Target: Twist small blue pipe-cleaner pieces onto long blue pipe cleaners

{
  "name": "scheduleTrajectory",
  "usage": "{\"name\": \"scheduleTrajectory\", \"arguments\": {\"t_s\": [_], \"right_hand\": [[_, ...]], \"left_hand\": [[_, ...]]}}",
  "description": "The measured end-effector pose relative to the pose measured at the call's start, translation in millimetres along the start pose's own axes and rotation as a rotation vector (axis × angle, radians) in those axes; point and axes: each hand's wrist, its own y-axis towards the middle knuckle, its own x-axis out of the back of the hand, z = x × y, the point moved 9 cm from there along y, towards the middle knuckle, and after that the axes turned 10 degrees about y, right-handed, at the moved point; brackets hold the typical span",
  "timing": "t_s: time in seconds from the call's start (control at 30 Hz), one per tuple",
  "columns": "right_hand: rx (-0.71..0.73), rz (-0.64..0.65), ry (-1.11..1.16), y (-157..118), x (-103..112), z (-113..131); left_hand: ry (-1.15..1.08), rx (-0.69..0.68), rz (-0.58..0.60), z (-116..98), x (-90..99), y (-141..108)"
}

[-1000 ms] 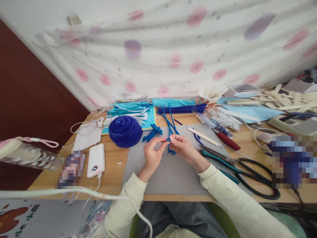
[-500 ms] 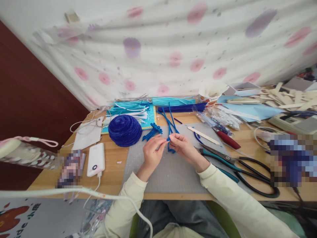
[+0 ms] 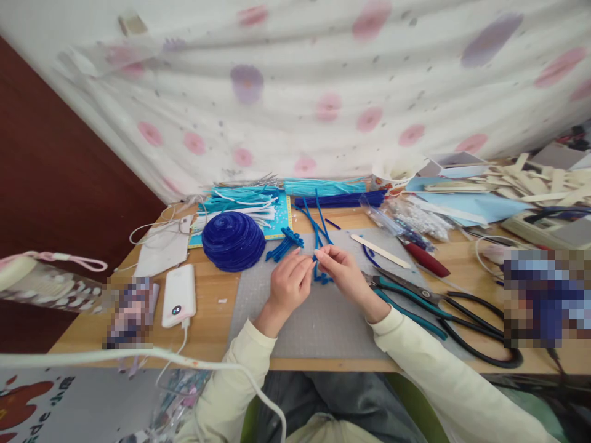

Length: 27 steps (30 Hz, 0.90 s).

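Over the grey cutting mat (image 3: 295, 332), my left hand (image 3: 290, 283) and my right hand (image 3: 339, 271) meet, fingertips pinched on a short blue pipe cleaner (image 3: 315, 258) that is mostly hidden by the fingers. Longer blue pipe cleaners (image 3: 318, 221) lie crossed just beyond, some with curled ends showing between my hands. Left of them rests a bundle of bent blue pipe cleaners (image 3: 284, 245). A dark blue coiled dome (image 3: 233, 241) sits beside the mat at the left.
To the right lie large black scissors (image 3: 480, 317), teal-handled pliers (image 3: 415, 320), a wooden stick (image 3: 379, 251) and a red-handled tool (image 3: 427, 258). Dark blue pipe cleaners (image 3: 339, 200) are at the back. A white power bank (image 3: 179, 295) with a cable lies left.
My left hand has turned slightly and its fingers have closed in nearer the right fingertips, covering more of the pipe cleaner. The things on the table stay put.
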Motion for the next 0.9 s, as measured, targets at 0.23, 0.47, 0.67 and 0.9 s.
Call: {"name": "scheduleTrajectory", "arguments": {"t_s": [0.23, 0.47, 0.67, 0.9], "right_hand": [[-0.005, 0.08, -0.126, -0.3, -4.7, 8.6], [-0.071, 0.176, -0.136, 1.2, -8.0, 0.9], [-0.317, 0.199, 0.05, -2.2, -13.5, -20.8], [-0.417, 0.212, 0.111, -8.3, -17.2, -28.7]], "left_hand": [[-0.108, -0.018, 0.047, -0.1, -5.1, -1.5], [-0.028, -0.081, 0.148, -3.8, -11.9, -0.4], [0.198, -0.178, 0.238, -12.0, -18.0, 2.2], [0.273, -0.187, 0.292, -13.5, -25.8, -2.9]]}}
